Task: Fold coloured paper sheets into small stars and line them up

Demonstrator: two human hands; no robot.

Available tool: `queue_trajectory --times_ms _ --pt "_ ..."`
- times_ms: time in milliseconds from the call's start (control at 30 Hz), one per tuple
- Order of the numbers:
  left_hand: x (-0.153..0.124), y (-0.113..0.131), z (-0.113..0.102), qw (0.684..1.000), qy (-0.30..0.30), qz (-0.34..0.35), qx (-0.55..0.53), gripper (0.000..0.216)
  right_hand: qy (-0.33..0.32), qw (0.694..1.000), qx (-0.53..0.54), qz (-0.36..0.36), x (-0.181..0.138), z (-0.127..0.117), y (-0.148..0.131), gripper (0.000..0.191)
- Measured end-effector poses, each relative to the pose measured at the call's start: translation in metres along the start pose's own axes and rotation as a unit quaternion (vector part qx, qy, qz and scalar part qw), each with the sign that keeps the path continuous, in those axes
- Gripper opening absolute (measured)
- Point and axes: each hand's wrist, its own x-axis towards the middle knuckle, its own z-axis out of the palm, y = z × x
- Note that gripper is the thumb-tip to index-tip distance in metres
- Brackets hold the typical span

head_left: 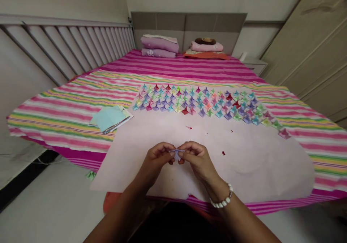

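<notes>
Both hands pinch one small pale paper piece (176,153) between fingertips, left hand (157,159) and right hand (197,158) meeting over the pink sheet (244,163). Paper looks light, thin, easily creased or torn; best held at its edges and folds. Beyond: rows of folded stars (200,102), paper stack (110,118), striped bed (67,105).

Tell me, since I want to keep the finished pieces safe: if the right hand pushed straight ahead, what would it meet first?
Probably bare pink sheet, then the rows of folded paper shapes. The right hand holds a small paper piece with the left hand; depth is uncertain.
</notes>
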Motion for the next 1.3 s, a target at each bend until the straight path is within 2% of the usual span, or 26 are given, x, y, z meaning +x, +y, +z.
queue_trajectory --times_ms 233,467,733,867,967,1100,1300 --pt "-0.001 0.004 0.003 0.999 0.006 -0.018 -0.039 0.013 0.009 1.000 0.001 0.013 -0.001 0.002 -0.001 0.008" --pt "-0.002 0.010 0.007 0.999 0.019 -0.001 0.043 0.018 -0.003 0.999 0.027 0.023 -0.003 0.004 -0.003 0.010" --pt "-0.001 0.008 0.010 0.997 0.040 0.034 0.060 0.026 0.041 0.999 -0.007 0.010 -0.003 0.004 0.001 0.029" --pt "-0.001 0.008 0.007 0.998 0.043 0.008 0.044 0.037 0.053 0.998 -0.021 -0.015 -0.005 0.004 -0.002 0.038" --pt "-0.002 0.010 0.006 0.998 0.027 -0.024 0.059 0.026 0.049 0.997 -0.039 -0.035 -0.006 0.004 -0.003 0.036" --pt "-0.003 0.012 0.004 0.996 0.024 -0.020 0.080 0.018 0.025 0.997 -0.064 -0.037 -0.007 0.001 -0.003 0.031" --pt "-0.005 0.011 0.005 0.998 0.028 -0.002 0.050 0.026 0.002 0.997 -0.068 -0.033 -0.006 -0.002 -0.006 0.020"
